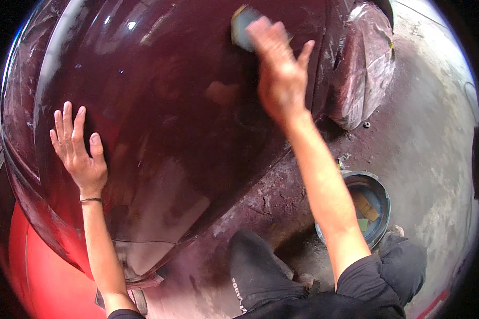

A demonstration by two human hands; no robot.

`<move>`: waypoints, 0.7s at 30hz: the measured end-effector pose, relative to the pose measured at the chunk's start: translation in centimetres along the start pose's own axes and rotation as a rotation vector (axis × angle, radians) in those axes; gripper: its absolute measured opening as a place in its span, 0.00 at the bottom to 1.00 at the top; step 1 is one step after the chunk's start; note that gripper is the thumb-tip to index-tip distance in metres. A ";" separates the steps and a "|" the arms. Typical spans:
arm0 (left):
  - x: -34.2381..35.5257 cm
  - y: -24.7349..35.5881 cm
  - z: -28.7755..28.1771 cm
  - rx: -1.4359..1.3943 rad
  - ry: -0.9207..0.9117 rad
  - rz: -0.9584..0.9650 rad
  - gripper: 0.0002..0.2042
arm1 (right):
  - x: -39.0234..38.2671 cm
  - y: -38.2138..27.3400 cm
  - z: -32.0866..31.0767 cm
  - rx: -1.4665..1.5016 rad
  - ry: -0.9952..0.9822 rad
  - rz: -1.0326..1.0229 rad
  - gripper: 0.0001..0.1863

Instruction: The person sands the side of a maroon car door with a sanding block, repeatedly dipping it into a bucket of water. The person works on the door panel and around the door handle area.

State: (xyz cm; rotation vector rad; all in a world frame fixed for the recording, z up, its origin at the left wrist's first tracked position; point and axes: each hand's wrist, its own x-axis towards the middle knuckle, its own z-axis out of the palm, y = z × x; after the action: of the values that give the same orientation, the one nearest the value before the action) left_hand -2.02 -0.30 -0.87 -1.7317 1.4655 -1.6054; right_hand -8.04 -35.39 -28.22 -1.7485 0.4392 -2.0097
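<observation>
A glossy dark maroon car body panel curves across most of the view. On its left part my left hand lies flat, fingers stretched, holding nothing. Toward the top, my right hand presses a grey sanding pad with a yellowish rim against the panel. The fingertips rest over the pad's right side, and the thumb sticks out to the right. Motion smears the pad and these fingers, so its underside and exact grip are hidden.
A dark round bucket stands on the floor beside my right forearm, holding a tan block and a green piece. Crumpled plastic sheeting covers a bulky shape, likely a wheel, at the panel's right edge. A red surface shows lower left.
</observation>
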 end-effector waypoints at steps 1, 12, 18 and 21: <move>0.0 0.3 0.2 -0.006 0.009 0.000 0.25 | 1.9 2.3 -0.5 -0.054 0.067 0.059 0.36; -0.5 0.1 0.4 0.020 -0.008 0.008 0.25 | -5.3 2.8 -1.5 -0.006 -0.084 0.110 0.35; -0.4 0.0 0.6 0.031 -0.018 0.021 0.25 | 4.3 7.6 -2.0 -0.105 0.056 0.065 0.33; -0.6 -0.2 0.5 0.037 -0.029 0.015 0.26 | -6.4 6.2 -2.0 -0.051 -0.034 0.142 0.34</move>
State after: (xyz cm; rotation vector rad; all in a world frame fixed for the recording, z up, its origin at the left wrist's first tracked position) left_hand -1.40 0.12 -1.18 -1.7125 1.4226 -1.5833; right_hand -8.59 -37.44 -37.06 -1.7283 0.5911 -1.8826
